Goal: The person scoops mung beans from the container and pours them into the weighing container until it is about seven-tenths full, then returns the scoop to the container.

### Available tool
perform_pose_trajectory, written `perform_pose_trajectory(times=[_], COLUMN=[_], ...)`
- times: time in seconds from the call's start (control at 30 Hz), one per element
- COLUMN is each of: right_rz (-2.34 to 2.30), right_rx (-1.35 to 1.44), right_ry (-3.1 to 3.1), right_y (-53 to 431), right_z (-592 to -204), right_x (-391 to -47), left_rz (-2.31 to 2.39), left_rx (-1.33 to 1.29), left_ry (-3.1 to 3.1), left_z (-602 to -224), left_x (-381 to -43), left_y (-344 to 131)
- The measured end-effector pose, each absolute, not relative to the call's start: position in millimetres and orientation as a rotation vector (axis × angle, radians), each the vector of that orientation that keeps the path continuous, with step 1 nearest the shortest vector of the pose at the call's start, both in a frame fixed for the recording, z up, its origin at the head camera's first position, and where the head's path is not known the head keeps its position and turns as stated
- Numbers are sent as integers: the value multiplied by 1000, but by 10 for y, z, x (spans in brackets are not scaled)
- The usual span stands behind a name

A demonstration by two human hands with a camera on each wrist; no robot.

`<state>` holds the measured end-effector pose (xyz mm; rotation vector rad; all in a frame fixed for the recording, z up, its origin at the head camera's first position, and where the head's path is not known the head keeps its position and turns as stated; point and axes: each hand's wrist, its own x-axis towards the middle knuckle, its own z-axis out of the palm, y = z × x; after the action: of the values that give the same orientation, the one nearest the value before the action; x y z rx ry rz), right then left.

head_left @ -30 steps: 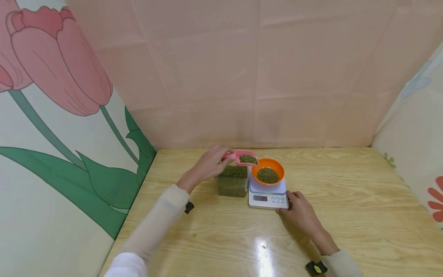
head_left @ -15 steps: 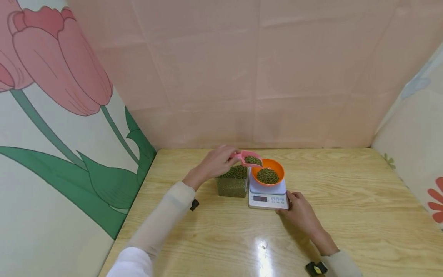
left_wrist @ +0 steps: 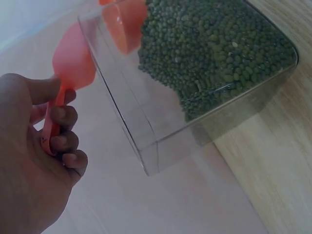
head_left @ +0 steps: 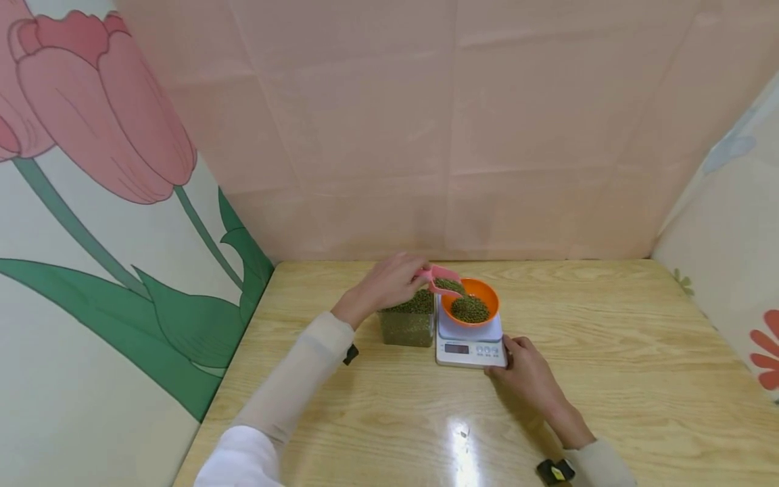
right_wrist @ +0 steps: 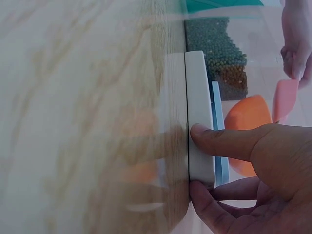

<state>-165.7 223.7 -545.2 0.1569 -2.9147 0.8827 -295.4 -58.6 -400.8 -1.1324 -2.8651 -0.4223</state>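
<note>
My left hand grips the handle of a pink scoop, its fingers curled round it. Green mung beans lie in the scoop, which tips down over the left rim of an orange bowl. Beans at the scoop's lip run into the pile in the bowl. Under the bowl is a white kitchen scale; its display digits are too small to read. With thumb and fingers, my right hand holds the scale's near right corner. A clear container of mung beans stands left of the scale, below my left hand.
The wooden table runs up to a pink-covered back wall. A tulip-painted wall borders it on the left, and a pale wall on the right.
My left hand has moved right with the scoop, bringing it over the bowl. The scoop has tilted downward and beans now leave its lip. My right hand stays at the scale's corner.
</note>
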Motion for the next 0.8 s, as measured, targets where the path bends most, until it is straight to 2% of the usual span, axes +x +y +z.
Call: perform_pose_trajectory(times=[0.8], right_rz=[892], right_rx=[171], right_ry=[-2901], right_y=[2229], right_z=[-5454], right_x=[-1639], left_rz=[-195], left_rx=[-1224], left_ry=[-2751], left_z=[-3817], left_x=[-2911], left_y=[-459])
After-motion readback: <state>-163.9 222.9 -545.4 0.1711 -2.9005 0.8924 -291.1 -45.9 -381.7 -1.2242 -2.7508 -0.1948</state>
